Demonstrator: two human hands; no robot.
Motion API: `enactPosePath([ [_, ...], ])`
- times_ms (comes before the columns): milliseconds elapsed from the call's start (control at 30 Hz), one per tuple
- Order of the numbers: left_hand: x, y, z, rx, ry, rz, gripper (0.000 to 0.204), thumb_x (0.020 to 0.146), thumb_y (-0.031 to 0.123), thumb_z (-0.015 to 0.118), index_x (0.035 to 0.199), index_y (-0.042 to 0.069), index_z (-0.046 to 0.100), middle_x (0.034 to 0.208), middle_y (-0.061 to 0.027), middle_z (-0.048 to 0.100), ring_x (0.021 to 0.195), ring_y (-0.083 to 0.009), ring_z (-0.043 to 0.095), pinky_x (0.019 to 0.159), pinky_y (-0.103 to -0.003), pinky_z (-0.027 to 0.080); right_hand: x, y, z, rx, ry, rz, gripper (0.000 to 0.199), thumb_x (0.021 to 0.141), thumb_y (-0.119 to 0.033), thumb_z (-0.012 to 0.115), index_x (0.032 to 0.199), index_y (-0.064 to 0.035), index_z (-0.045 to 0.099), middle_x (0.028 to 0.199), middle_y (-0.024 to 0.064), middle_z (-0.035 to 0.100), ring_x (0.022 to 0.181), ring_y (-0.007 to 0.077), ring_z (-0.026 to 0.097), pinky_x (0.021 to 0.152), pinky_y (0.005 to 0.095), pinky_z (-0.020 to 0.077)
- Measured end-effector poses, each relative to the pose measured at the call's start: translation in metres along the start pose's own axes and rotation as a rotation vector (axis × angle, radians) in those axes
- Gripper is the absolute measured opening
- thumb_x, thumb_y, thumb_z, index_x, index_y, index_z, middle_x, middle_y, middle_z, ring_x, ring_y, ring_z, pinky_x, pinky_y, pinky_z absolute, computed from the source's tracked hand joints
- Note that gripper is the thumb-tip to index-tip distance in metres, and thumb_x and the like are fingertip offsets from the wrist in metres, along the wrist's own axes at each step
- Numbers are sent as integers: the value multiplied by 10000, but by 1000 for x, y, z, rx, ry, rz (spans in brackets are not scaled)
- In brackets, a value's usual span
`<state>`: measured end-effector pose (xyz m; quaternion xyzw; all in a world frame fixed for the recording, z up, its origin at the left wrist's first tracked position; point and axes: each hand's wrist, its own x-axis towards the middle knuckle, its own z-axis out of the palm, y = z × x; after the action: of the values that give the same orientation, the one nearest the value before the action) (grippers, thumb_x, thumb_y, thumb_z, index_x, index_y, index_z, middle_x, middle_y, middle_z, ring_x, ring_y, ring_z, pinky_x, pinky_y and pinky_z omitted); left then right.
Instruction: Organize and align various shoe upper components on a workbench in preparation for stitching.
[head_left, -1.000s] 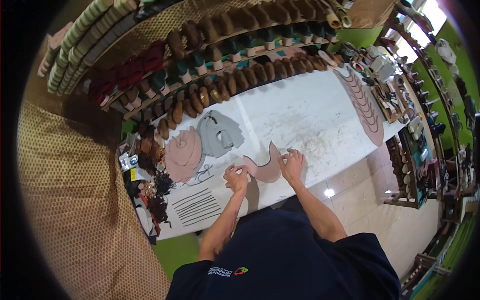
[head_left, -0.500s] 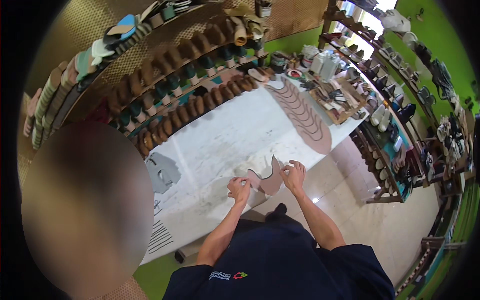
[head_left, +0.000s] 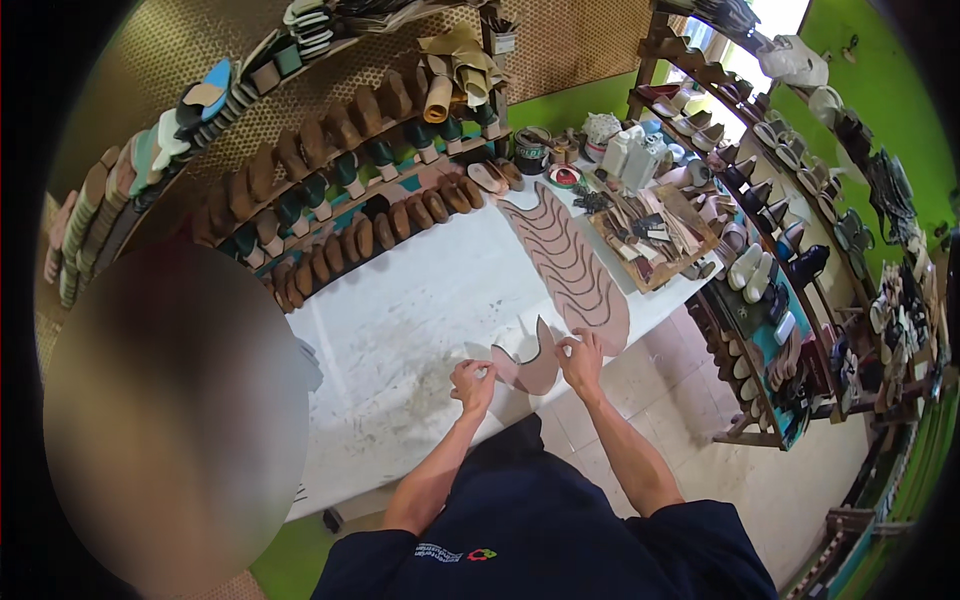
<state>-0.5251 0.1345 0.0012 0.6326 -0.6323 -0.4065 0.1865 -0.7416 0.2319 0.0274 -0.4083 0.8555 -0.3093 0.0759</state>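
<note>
A curved, U-shaped piece of pinkish-brown leather (head_left: pixel 531 376) with a dark inner edge hangs over the table's near edge. My left hand (head_left: pixel 473 384) pinches its left end between thumb and fingertips. At its right side, my right hand (head_left: pixel 580 360) grips the leather in the same way. Just past my right hand, a row of similar overlapping leather pieces (head_left: pixel 570 255) runs toward the far end of the table, their dark curved edges showing. The exact finger contact is small and hard to see.
The white table (head_left: pixel 400 310) carries a wooden tray (head_left: pixel 655 235) of scraps and tools, with tins and white bottles (head_left: pixel 625 153) behind. Brown shoe lasts (head_left: pixel 400 220) line the far side. A shoe rack (head_left: pixel 750 270) stands right. A blurred oval (head_left: pixel 175 420) hides the left.
The view has turned, so the table and racks sit differently in it. My hands and the held leather piece are now closer to the row of overlapping pieces.
</note>
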Motion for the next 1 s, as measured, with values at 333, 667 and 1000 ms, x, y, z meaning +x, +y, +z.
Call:
enactPosePath([
  [333, 35, 28, 32, -28, 32, -36, 191, 821, 368, 819, 926, 208, 812, 1345, -90, 604, 1348, -331, 471, 1067, -611, 320, 61, 16, -3, 21, -49, -86, 156, 833, -210, 819, 943, -101, 825, 1115, 131, 687, 1104, 353, 597, 964, 463, 487],
  [667, 96, 58, 19, -12, 214, -89, 228, 836, 382, 826, 946, 183, 825, 1328, -94, 608, 1343, -332, 462, 1060, -596, 322, 149, 0, 27, 98, -170, -199, 217, 847, -242, 814, 999, -88, 827, 1135, 139, 682, 1092, 359, 600, 986, 456, 469],
  [1000, 181, 99, 8, -34, 316, -109, 193, 851, 363, 807, 954, 203, 837, 1242, -80, 637, 1266, -317, 516, 1031, -605, 363, 238, -31, 51, 139, -75, -340, 231, 839, -273, 816, 1007, -116, 832, 1197, 139, 662, 1184, 367, 557, 1027, 483, 442],
])
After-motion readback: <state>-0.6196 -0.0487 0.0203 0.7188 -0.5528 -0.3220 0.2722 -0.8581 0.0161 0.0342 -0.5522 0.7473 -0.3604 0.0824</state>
